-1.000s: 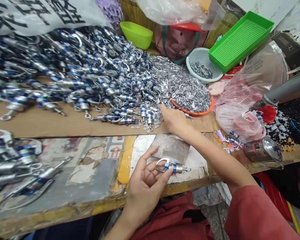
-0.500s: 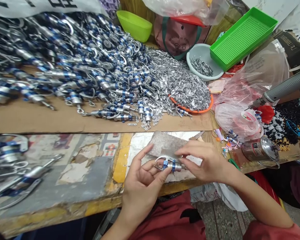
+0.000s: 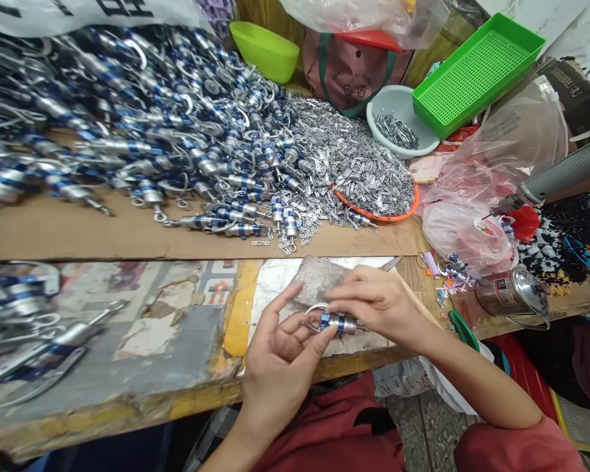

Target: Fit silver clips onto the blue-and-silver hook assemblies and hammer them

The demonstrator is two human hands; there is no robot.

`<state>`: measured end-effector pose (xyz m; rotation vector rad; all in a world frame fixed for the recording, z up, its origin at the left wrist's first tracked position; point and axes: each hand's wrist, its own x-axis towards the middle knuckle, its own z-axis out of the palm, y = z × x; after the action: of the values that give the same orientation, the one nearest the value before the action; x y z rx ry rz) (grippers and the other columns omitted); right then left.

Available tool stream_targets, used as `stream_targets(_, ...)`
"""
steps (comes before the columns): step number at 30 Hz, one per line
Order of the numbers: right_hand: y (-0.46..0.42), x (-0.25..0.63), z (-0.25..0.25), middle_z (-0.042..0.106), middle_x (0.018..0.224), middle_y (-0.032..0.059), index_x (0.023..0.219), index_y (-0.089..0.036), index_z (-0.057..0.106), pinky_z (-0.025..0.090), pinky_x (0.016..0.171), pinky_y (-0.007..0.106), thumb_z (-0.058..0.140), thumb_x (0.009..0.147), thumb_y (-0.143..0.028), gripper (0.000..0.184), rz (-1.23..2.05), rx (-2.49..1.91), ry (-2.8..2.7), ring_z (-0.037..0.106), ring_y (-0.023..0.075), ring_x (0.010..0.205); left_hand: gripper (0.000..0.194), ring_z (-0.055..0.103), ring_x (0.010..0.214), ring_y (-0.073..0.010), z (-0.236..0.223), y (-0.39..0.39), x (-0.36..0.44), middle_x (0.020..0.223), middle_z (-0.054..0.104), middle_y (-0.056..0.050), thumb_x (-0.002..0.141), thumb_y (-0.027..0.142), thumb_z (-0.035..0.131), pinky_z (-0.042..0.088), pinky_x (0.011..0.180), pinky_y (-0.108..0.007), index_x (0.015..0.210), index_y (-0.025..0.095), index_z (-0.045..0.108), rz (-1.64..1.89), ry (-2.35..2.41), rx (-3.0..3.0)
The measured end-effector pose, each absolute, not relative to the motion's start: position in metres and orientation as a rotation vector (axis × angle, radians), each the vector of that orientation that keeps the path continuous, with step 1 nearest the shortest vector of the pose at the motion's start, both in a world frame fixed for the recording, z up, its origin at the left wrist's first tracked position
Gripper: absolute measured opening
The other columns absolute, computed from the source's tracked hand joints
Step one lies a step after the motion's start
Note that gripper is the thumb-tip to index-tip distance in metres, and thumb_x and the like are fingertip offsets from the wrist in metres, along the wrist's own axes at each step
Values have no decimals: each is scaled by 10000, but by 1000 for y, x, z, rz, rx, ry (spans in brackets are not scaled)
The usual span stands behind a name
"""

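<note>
My left hand [image 3: 280, 357] holds a silver clip with blue rings [image 3: 335, 322] by its hook end, just above the table's front edge. My right hand [image 3: 376, 303] pinches the same clip at its other end; whatever small piece sits between those fingers is hidden. Under both hands lies a grey metal block [image 3: 319, 275]. A big heap of the same blue-ringed clips [image 3: 167, 131] covers brown cardboard [image 3: 78, 233] further back. To the heap's right, small silver plates [image 3: 358, 170] are piled on an orange dish [image 3: 398, 215].
A pale bowl of metal pins [image 3: 398, 124], a green mesh tray [image 3: 476, 72] and a green bowl [image 3: 263, 46] stand at the back. Plastic bags [image 3: 472, 223], a steel cup [image 3: 516, 298] and a grey power tool [image 3: 555, 177] crowd the right. More clips [image 3: 24, 314] lie at left.
My right hand came back from the pile of small plates to the clip in my left hand and now pinches its end. The left hand barely moved.
</note>
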<state>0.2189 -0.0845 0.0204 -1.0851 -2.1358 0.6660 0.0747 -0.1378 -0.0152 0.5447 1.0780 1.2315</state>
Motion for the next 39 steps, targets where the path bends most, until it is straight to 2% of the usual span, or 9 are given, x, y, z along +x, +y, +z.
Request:
stream_targets(5, -109, 283, 11, 613, 881, 51, 1002, -187, 596, 468, 703, 284, 556, 851, -312, 200, 215, -1665, -1982, 580, 164, 791, 673, 663, 724, -128, -18, -138, 73, 715, 657, 24, 628, 182, 749, 567, 716, -239, 1220, 202, 429, 1225, 1105, 571)
stream_targets(7, -118, 308, -1, 601, 907, 66, 1094, -192, 563, 480, 691, 319, 575, 821, -381, 333, 163, -1921, -2128, 586, 204, 820, 688, 666, 723, -140, -19, -137, 73, 727, 658, 17, 624, 195, 751, 573, 719, -265, 1228, 197, 423, 1227, 1114, 579)
stream_targets(9, -125, 320, -10, 599, 877, 64, 1083, -187, 570, 490, 685, 329, 534, 842, -376, 308, 193, -2029, -2203, 596, 213, 811, 698, 667, 718, -141, -19, -137, 74, 739, 662, 11, 625, 204, 748, 575, 722, -277, 1237, 194, 414, 1227, 1116, 576)
stream_targets(13, -134, 308, 2, 613, 913, 59, 1086, -189, 537, 493, 708, 288, 495, 873, -275, 234, 223, -1777, -2151, 599, 183, 823, 709, 659, 700, -131, -18, -136, 75, 713, 655, 19, 596, 200, 761, 573, 709, -261, 1221, 184, 425, 1229, 1121, 556)
stream_targets(19, -145, 274, 46, 641, 976, 44, 1356, -257, 350, 480, 686, 235, 430, 847, -55, 553, 159, -1216, -2437, 613, 150, 842, 715, 665, 730, -156, -16, -137, 75, 710, 652, 11, 586, 212, 767, 578, 717, -300, 1215, 180, 427, 1244, 1149, 552)
stream_targets(23, -145, 267, 43, 649, 881, 51, 1344, -218, 396, 483, 573, 223, 356, 822, -37, 554, 206, -1266, -2586, 610, 144, 704, 700, 671, 720, -158, -16, -137, 76, 723, 647, 16, 598, 214, 759, 579, 717, -310, 1215, 196, 429, 1240, 1142, 569)
stream_targets(30, -149, 277, 24, 665, 989, 56, 1356, -255, 381, 522, 692, 241, 425, 867, -92, 518, 332, -1324, -2402, 639, 143, 814, 698, 669, 713, -159, -18, -136, 77, 722, 655, 15, 594, 215, 763, 585, 709, -321, 1214, 190, 443, 1269, 1139, 559)
stream_targets(35, -137, 317, -4, 598, 1207, 109, 1285, -195, 482, 496, 883, 355, 503, 882, -288, 414, 334, -1700, -2044, 590, 206, 1066, 284, 676, 747, -146, -22, -141, 75, 787, 692, -11, 622, 217, 741, 560, 737, -230, 895, 182, 668, 1246, 1199, 687)
stream_targets(39, -117, 327, -15, 654, 1069, 133, 1209, -170, 565, 508, 830, 432, 511, 866, -348, 390, 291, -1935, -2115, 623, 250, 974, 120, 680, 760, -159, -27, -136, 67, 788, 714, -20, 639, 217, 727, 547, 750, -223, 754, 192, 705, 1217, 1204, 845)
